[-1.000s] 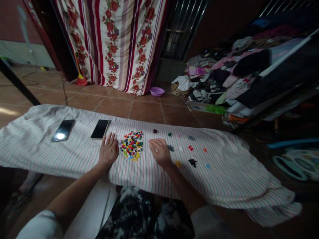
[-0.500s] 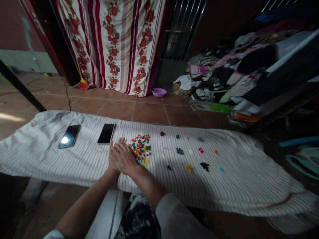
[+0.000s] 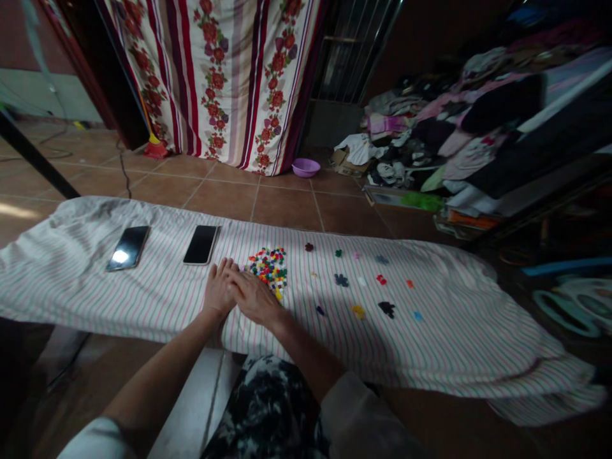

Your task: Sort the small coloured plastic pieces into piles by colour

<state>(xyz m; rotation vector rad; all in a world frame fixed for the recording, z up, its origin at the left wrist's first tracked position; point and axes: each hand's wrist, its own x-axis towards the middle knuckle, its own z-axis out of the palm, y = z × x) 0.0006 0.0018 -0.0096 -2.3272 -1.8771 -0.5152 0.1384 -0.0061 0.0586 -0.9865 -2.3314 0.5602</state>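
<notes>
My left hand (image 3: 220,290) lies on the striped cloth, its fingers stretched out and pointing away from me. Across its edge rest the fingers of my right hand (image 3: 257,298), also extended and partly covering it. Neither hand shows anything in its grasp. Right beside my right hand spreads a pile of tiny multicoloured pieces (image 3: 271,264), its near left side hidden behind that hand. Further right, small groups sorted by colour lie apart, among them a dark grey cluster (image 3: 341,280), a yellow cluster (image 3: 358,312), a black cluster (image 3: 387,310) and a brown cluster (image 3: 308,247).
Two phones, one reflecting light (image 3: 128,248) and one dark-screened (image 3: 201,245), lie left of the pile on the cloth-covered table (image 3: 459,344). Beyond it are a purple basin (image 3: 306,167), a floral curtain (image 3: 229,83) and heaped clothes (image 3: 444,121).
My right hand has slid slightly right and down, uncovering more of my left hand. The whole view has tilted, so the table appears a little higher. The small pieces stay in place.
</notes>
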